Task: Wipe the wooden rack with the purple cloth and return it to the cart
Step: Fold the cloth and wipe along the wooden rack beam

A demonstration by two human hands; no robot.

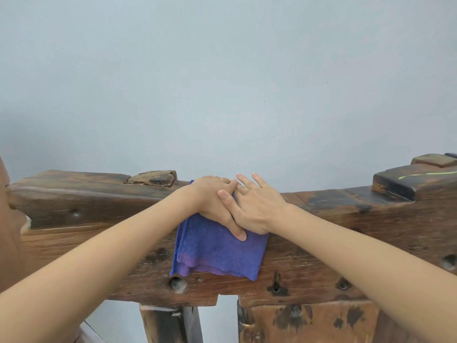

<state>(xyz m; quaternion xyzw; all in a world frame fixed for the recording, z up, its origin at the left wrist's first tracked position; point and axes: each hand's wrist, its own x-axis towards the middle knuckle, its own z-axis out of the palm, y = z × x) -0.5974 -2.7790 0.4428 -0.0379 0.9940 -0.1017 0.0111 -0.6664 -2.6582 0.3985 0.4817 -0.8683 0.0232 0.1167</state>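
We've got the purple cloth draped over the wooden rack top beam, mid-span. Left hand and right hand both press it with flat, relaxed fingers, equally near. The beam's long axis runs left-right, so we'd probably slide sideways.

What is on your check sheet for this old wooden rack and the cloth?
Surface: wooden rack, dark, worn beam with holes and stains.
Job's things: purple cloth folded, draped over the beam's top and front.
Clutter: nothing seen.
Hands: left hand and right hand side by side, overlapping, fingers straight, pressing on the cloth.
Cables: nothing seen.
Surroundings: plain pale wall behind; cart not in view.
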